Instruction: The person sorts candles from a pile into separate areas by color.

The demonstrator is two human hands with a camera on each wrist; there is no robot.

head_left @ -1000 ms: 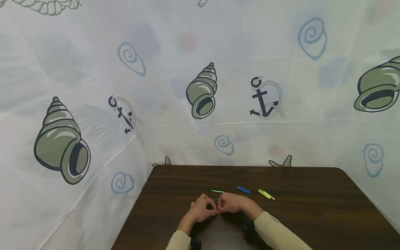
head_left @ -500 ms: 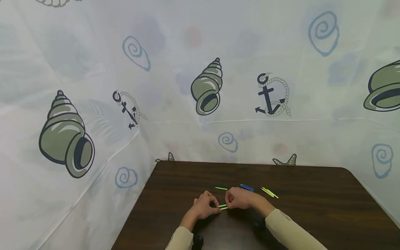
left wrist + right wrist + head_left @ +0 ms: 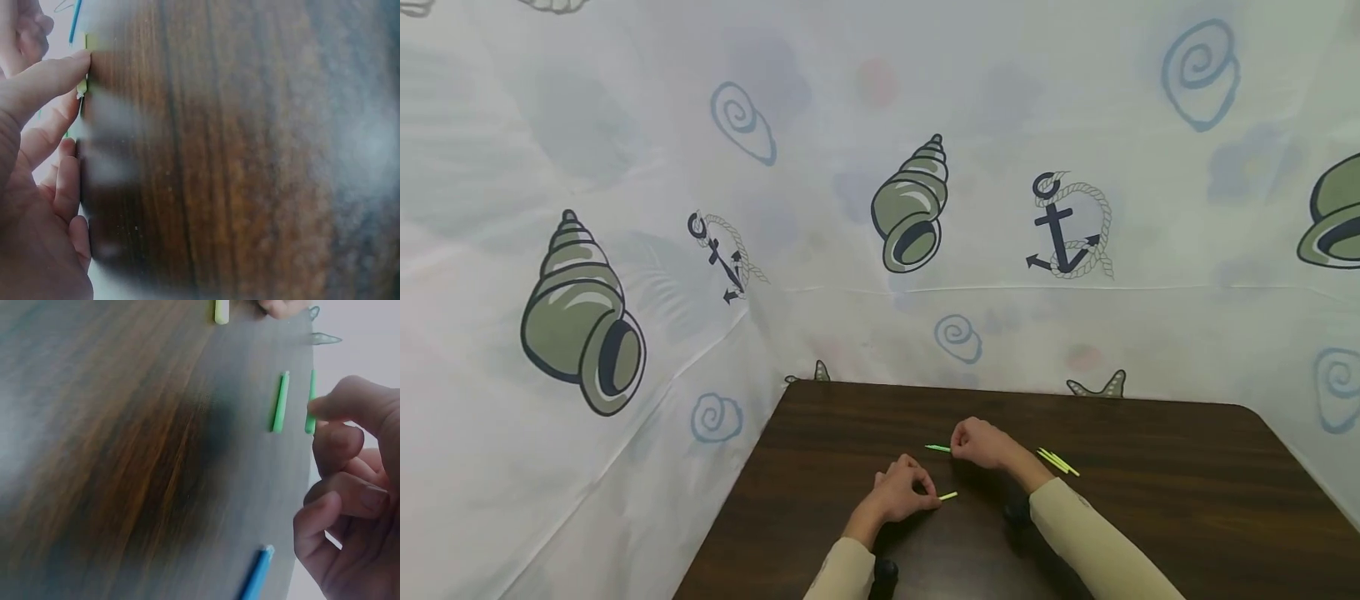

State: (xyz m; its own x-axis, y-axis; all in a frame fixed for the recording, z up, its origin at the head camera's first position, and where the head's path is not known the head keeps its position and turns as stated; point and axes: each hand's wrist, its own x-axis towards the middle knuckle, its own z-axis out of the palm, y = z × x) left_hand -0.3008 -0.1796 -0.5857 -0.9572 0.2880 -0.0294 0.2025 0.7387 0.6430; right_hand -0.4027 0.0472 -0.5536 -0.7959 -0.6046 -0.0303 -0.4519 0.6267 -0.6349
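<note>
My left hand (image 3: 904, 492) pinches a short yellow stick (image 3: 948, 496) near one end, low over the dark table, and its free end points right. In the left wrist view, thumb and forefinger close on the same yellow stick (image 3: 82, 85). Farther back, my right hand (image 3: 983, 442) holds a thin green stick (image 3: 311, 419) between thumb and fingertip, as the right wrist view shows. Beside that one, a second green stick (image 3: 281, 403) lies on the table.
Several yellow sticks (image 3: 1057, 462) lie together right of the right hand. A blue stick (image 3: 257, 575) shows in the right wrist view; the right hand hides the blue ones from the head view. Patterned white cloth (image 3: 820, 333) hangs behind the brown table (image 3: 1150, 467).
My right hand has left the spot beside the left hand and moved back with the green stick to the far green one. The left hand still pinches the yellow stick.
</note>
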